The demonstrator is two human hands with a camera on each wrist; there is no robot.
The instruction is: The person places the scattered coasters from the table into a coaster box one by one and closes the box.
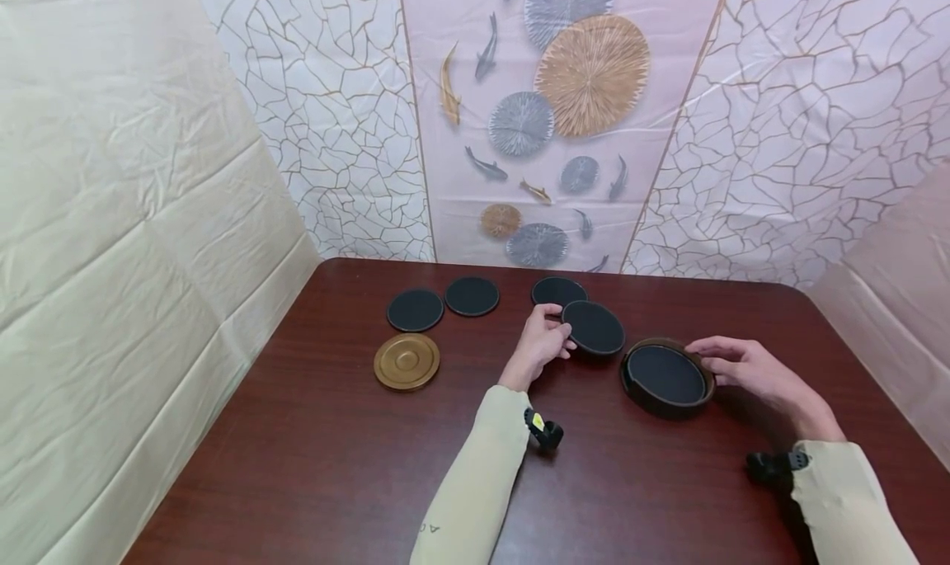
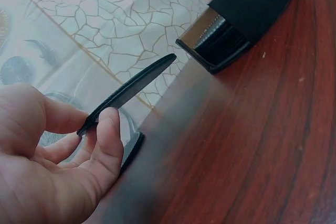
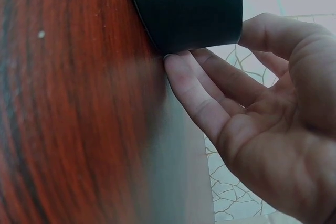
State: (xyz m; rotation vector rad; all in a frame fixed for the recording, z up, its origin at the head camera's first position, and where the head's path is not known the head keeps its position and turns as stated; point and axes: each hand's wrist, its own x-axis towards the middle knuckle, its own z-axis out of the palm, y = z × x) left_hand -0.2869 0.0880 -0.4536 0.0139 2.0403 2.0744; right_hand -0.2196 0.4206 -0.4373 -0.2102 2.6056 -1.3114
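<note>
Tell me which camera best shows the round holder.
The head view: the round holder sits fully in frame, a dark coaster inside and the right hand at its rim. The left wrist view shows its outer wall and side gap, cropped at the top; the right wrist view shows only part of its wall.

Left hand (image 1: 543, 345) pinching, right hand (image 1: 757, 375) with fingers (image 3: 199, 95) slightly bent, both forearms (image 1: 473, 478) stretched forward

On the table (image 1: 312, 466) before you, the coaster holder (image 1: 656, 404) stands right of three coasters (image 1: 472, 296), the disc (image 1: 406, 361) in front of the leftmost.
</note>
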